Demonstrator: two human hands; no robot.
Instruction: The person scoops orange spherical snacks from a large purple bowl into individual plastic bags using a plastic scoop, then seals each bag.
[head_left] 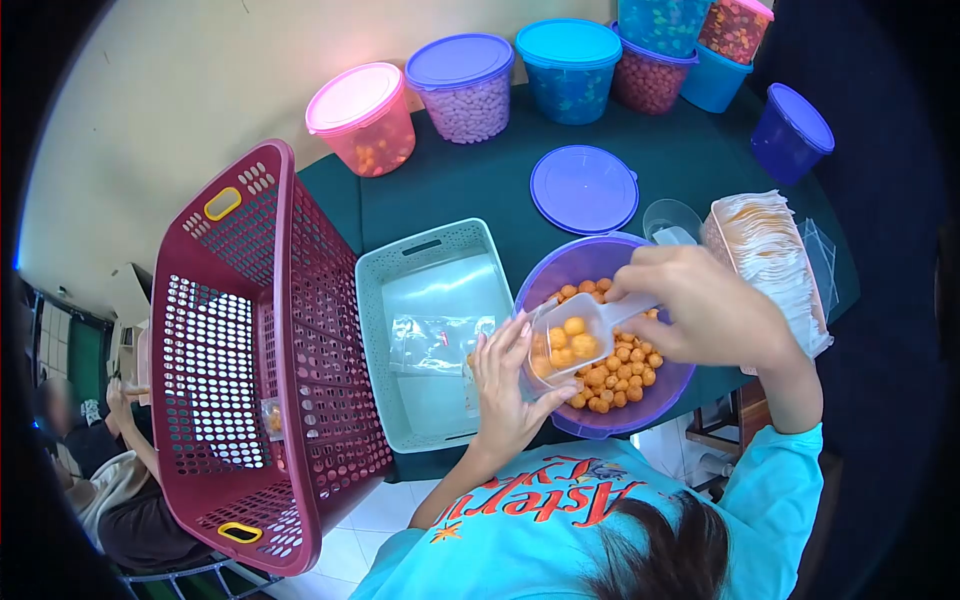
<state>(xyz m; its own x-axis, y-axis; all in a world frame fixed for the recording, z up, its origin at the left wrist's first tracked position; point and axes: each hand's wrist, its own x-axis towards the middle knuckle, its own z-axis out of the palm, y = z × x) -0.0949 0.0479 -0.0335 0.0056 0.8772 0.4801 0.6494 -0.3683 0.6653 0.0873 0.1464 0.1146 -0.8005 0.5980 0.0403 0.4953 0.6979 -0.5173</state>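
Note:
My right hand [700, 300] is closed on the handle of a clear scoop [598, 325] that holds several orange balls. With its fingers around a small clear bag [540, 365], my left hand [505, 385] keeps the bag against the scoop's mouth; orange balls show inside the clear plastic. Below both hands stands a purple tub [675, 392] with many more orange balls [625, 375] in it. To the left, a pale green basket [375, 330] holds flat clear plastic bags [435, 343].
A large maroon basket [335, 350] stands at the left. Behind lies a purple lid [584, 189], with lidded tubs [465, 90] along the wall. A pink container [718, 245] of white packets [765, 255] is at the right. Another person [110, 470] sits at far left.

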